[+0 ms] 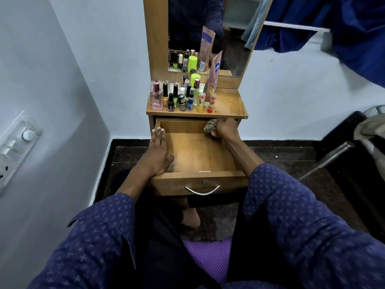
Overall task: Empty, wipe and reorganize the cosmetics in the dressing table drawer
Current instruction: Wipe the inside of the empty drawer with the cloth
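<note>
The drawer (pixel 200 155) of the small wooden dressing table (pixel 229 105) is standing pulled out toward the person, its wooden floor bare and its curved metal handle (pixel 202 190) facing the camera. The left hand (pixel 157 153) is lying flat along the drawer's left wall, its fingers (pixel 158 134) stretched out straight and held close together, pointing toward the back corner, while the thumb is resting down inside against the drawer floor; it is gripping nothing, only pressing on the wood. The right hand (pixel 224 130) is reaching into the far right corner of the drawer, just under the tabletop's front edge, with its fingers curled tightly round a bunched greenish-brown cloth (pixel 210 127), which is sticking out to the left of the knuckles and touching the drawer's back wall. How the fingertips are lying under the cloth cannot be told. The cosmetics are all standing on the tabletop above the drawer, crowded toward the left side: a pink perfume bottle (pixel 156 98) at the left end, dark-capped nail polish bottles (pixel 171 102) just beside it, a lime-green can (pixel 194 79) behind them, and a tall pink tube (pixel 212 80) leaning against the mirror (pixel 208 28), with small red and yellow-based tubes (pixel 210 104) in front. Both forearms are coming out of blue patterned sleeves (pixel 291 205) rolled back from the wrists.
</note>
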The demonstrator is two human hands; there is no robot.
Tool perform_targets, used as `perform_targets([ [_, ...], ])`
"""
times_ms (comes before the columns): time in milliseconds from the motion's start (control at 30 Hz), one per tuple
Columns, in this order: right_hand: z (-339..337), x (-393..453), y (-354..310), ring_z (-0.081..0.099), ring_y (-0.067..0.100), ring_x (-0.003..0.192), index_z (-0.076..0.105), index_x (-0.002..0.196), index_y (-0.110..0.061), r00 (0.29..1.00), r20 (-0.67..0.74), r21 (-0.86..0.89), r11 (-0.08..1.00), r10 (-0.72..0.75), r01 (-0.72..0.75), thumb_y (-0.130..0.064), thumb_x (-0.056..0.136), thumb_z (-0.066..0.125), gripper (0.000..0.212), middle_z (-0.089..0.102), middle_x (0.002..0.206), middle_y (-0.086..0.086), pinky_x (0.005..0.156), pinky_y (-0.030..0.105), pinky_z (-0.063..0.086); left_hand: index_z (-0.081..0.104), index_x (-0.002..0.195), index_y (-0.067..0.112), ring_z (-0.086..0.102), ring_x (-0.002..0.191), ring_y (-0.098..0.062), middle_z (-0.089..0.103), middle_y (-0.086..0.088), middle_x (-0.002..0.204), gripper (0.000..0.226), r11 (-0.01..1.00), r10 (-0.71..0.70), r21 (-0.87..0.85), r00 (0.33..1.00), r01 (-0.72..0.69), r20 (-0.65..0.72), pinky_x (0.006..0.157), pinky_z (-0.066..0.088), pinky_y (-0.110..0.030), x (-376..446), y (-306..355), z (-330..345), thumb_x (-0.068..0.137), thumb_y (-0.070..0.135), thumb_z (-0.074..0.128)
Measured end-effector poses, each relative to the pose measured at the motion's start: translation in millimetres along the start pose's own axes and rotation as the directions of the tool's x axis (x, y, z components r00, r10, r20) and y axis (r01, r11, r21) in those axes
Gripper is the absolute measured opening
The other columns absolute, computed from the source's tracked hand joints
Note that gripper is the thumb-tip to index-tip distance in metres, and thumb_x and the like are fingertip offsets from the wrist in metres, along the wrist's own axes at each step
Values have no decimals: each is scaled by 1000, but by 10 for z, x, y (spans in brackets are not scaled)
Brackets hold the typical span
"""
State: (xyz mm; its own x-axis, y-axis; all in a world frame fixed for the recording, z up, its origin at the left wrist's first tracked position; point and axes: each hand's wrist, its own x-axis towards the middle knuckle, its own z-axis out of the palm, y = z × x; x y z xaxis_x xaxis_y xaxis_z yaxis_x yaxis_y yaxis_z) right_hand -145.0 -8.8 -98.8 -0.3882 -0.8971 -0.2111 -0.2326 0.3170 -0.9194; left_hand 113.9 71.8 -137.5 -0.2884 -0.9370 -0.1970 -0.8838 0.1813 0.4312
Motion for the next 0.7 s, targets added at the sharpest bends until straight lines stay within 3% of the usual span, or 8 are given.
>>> perform_targets([
  [133, 60, -48, 160, 73, 26, 70, 61, 85, -18, 997, -71, -19, 1000, -24, 23, -18, 108, 44, 29, 77, 98, 13, 80, 49, 62, -24, 160, 2, -31, 156, -29, -32, -14, 169, 98, 1000, 0, 8, 1000, 0, -4, 128, -4, -40, 14, -9, 1, 108, 37, 52],
  [233, 81, -49, 171, 76, 26, 88, 60, 101, -15, 998, -57, 109, 994, 22, -15, -15, 108, 43, 19, 73, 111, 11, 77, 41, 65, -23, 160, 1, -31, 155, -29, -32, -14, 168, 97, 1000, 4, 3, 1000, -4, 3, 129, -4, -42, 17, 19, -23, 109, 36, 51],
  [333, 81, -22, 47, 77, 23, 92, 63, 113, -12, 991, -4, 275, 954, 130, -124, -12, 108, 44, 20, 74, 111, 9, 64, 29, 63, -23, 160, 1, -31, 156, -30, -33, -15, 168, 97, 1000, 6, 2, 1000, -6, 5, 131, -3, -43, 13, 2, -25, 108, 36, 51],
  [433, 101, 10, 11, 78, 23, 93, 67, 121, -8, 978, 44, 332, 920, 204, -207, -14, 105, 49, 25, 76, 113, 12, 50, 22, 57, -24, 160, 2, -32, 155, -30, -32, -14, 168, 99, 1000, 15, -4, 1000, -15, -1, 130, -3, -43, 8, -26, 1, 108, 36, 53],
  [600, 105, -3, -87, 75, 25, 103, 60, 129, -10, 963, 45, 409, 875, 266, -261, -17, 108, 47, 25, 72, 118, 12, 45, 20, 53, -23, 160, 1, -31, 155, -30, -32, -15, 169, 99, 1000, 20, -3, 1000, -20, -14, 129, -2, -42, 15, -24, -2, 108, 35, 53],
  [700, 70, -29, -119, 75, 21, 94, 59, 130, -11, 954, 67, 440, 849, 293, -292, -17, 110, 43, 26, 73, 116, 12, 46, 22, 56, -24, 160, 1, -31, 156, -30, -32, -15, 168, 99, 1000, 18, -5, 1000, -18, -6, 128, -3, -41, -2, -20, -10, 108, 35, 53],
])
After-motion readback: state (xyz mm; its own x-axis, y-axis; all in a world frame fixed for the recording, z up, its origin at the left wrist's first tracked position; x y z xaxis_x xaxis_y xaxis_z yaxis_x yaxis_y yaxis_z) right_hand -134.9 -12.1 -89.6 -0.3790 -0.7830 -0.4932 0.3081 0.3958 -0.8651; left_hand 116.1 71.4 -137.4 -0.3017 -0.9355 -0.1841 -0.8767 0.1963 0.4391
